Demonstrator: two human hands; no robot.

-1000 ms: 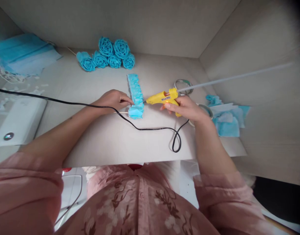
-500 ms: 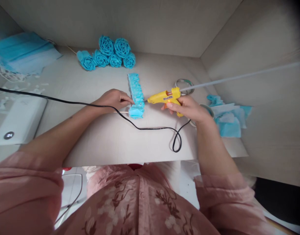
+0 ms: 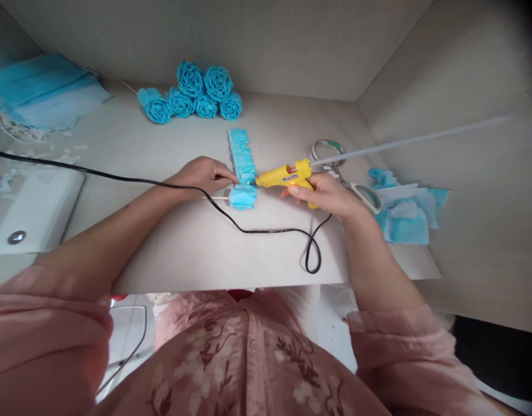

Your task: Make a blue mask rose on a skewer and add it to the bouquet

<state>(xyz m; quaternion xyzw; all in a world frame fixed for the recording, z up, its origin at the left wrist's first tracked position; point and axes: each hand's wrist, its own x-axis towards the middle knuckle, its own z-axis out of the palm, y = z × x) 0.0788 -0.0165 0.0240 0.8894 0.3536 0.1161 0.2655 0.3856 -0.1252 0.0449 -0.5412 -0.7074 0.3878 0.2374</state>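
In my right hand (image 3: 324, 193) is a yellow hot glue gun (image 3: 287, 175), with a long clear glue stick (image 3: 391, 147) sticking out of its back. Its nozzle points left and meets the pleated blue fabric strip (image 3: 241, 153), just above the strip's rolled lower end (image 3: 243, 197). A thin wooden stick (image 3: 216, 197) juts leftward from that roll. My left hand (image 3: 205, 175) has its fingertips pinched at the strip's left edge, beside the nozzle.
Several blue fabric roses (image 3: 205, 92) are stacked by the back wall. Blue face masks (image 3: 49, 86) and a white power bank (image 3: 36, 214) lie left. Scissors (image 3: 365, 196), a tape roll (image 3: 328, 151) and blue scraps (image 3: 407, 216) lie right. A black cord (image 3: 266, 231) crosses the front.
The glue gun and my right hand have shifted slightly left, and the nozzle has pushed in over the strip. More of the scissors shows. My left hand stays in place.
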